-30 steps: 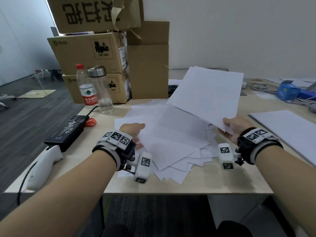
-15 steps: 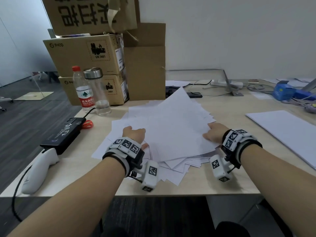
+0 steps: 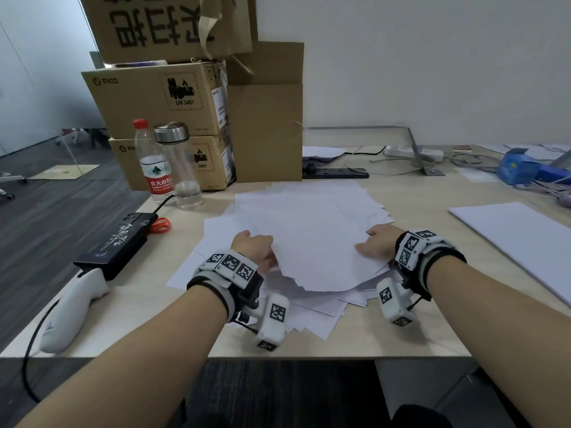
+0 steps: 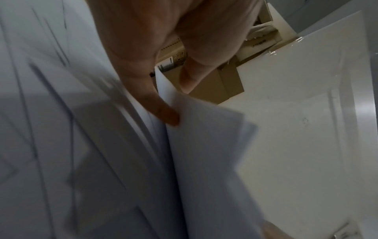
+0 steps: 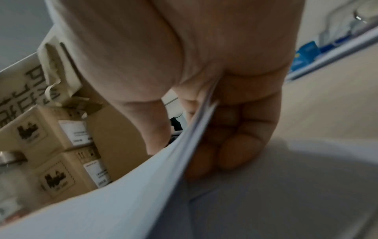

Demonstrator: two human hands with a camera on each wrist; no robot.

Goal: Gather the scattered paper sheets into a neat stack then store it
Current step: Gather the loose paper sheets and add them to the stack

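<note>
The paper sheets [image 3: 309, 242] lie as a loose, fanned heap on the desk [image 3: 401, 329], in front of the cardboard boxes [image 3: 173, 97]; the topmost sheets run with their long axis roughly from the near desk edge toward the boxes, while the lower ones splay out at mixed angles, corners jutting toward the near edge; the right hand [image 3: 378, 245] sits at the heap's right side, forearm reaching in from the near edge, and in the right wrist view its thumb lies on top of a sheaf's edge with the fingers [image 5: 235, 145] curled beneath, pinching the sheets [image 5: 143, 186]; the left hand [image 3: 255, 248] is at the heap's left side, knuckles up; in the left wrist view a finger [image 4: 161, 110] is slipped between sheets [image 4: 204, 145], thumb above, pinching an upper sheet; left of the heap, beside the boxes, stand a red-capped plastic bottle [image 3: 153, 162] and a clear flask [image 3: 179, 168] holding a little water; a separate neat white stack [image 3: 519, 239] lies well right of the heap.
</note>
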